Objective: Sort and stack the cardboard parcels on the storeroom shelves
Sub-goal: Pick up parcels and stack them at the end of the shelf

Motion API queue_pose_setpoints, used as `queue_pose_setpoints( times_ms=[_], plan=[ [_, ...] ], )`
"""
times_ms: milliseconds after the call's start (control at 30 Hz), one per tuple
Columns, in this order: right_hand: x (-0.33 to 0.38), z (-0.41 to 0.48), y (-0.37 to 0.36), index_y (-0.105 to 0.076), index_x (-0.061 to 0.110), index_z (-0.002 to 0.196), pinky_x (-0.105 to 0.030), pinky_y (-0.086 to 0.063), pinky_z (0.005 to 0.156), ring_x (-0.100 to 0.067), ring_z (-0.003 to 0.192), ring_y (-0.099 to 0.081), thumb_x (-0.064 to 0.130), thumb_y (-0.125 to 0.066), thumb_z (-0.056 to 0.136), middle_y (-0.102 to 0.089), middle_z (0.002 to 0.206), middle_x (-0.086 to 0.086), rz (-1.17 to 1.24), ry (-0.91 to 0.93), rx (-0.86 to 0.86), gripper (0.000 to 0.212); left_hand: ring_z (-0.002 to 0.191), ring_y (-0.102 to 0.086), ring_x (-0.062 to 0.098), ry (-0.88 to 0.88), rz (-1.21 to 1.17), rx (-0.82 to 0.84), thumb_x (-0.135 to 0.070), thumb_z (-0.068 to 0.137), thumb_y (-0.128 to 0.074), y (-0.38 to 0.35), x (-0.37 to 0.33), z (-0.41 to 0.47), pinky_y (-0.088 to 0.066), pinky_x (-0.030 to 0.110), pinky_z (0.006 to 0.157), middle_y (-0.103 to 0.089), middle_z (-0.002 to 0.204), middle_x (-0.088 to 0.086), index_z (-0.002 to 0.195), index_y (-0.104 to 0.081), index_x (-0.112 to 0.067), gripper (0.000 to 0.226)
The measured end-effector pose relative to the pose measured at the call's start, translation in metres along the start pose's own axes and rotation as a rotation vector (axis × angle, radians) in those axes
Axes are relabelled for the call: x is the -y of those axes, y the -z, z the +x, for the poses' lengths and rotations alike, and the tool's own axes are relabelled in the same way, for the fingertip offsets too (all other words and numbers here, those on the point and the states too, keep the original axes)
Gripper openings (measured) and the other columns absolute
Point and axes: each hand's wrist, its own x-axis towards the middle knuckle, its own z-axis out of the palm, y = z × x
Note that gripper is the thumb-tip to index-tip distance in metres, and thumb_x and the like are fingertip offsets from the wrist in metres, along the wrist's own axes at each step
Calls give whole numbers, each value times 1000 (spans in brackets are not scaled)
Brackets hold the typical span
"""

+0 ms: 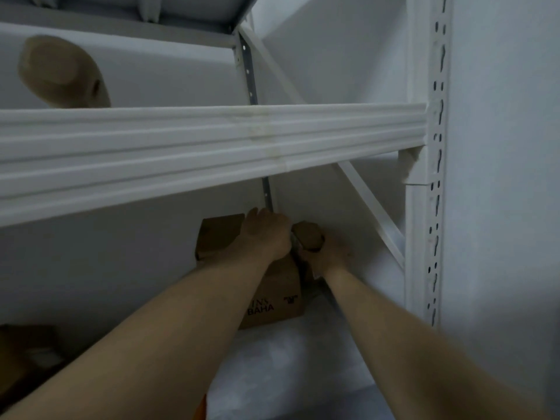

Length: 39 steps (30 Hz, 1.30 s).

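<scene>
Both my arms reach deep into the lower shelf bay, toward its back right corner. A brown cardboard parcel (280, 294) with dark printed letters stands there on the white shelf board (281, 368). On top of it lies a smaller cardboard parcel (216, 236). My left hand (266, 234) rests on the right end of that smaller parcel, fingers curled over its top. My right hand (325, 251) grips a small brown parcel (307, 234) right beside it, against the back wall. How the small parcel sits on the stack is hidden by my hands.
A white steel shelf beam (212, 147) crosses the view just above my hands. The slotted upright (430, 177) and a diagonal brace (372, 207) bound the bay on the right. A rounded tan bundle (60, 74) lies on the upper shelf. More cardboard (27, 356) sits at lower left.
</scene>
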Motion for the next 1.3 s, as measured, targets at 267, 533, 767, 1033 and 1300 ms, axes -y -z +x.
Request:
queue_pose_setpoints(
  times_ms=[267,533,767,1033,1300],
  plan=[
    [11,-13,1,-31,12,149,-41,-37,109,-33,129,-46,32,-28,104,-43,146,-17,93,35,131,49,117,-47,27,5,25,9,-5,92,-41,-9,2,-2,-26,36,112,-56,122,13,113,-59,-4,27],
    [20,-70,19,-54,8,73,-30,-41,72,-32,99,-60,29,-36,103,-62,104,-17,36,86,47,41,116,-49,26,-47,-85,-7,-11,93,-42,-11,6,-45,-35,39,104,-56,123,12,124,-56,-11,34],
    [44,-144,20,-62,-1,118,-27,-38,73,-34,111,-58,21,-46,98,-60,123,-23,9,171,-99,34,108,-52,25,8,-283,-42,-11,93,-43,-13,38,-113,-45,27,80,-54,122,11,115,-60,-12,28],
    [24,-222,4,-63,1,115,-33,-45,87,-36,110,-55,18,-47,91,-59,121,-22,-121,-32,-212,34,96,-55,28,307,-745,-82,-6,91,-41,-54,79,-195,-43,31,75,-60,112,15,105,-61,-4,24],
    [-4,-288,6,-32,7,138,-40,-31,107,-34,132,-30,23,-61,84,-31,143,-17,59,-415,-515,64,93,-54,33,649,-1344,213,-12,98,-42,-100,68,-235,-44,35,75,-55,108,20,124,-50,4,31]
  ],
)
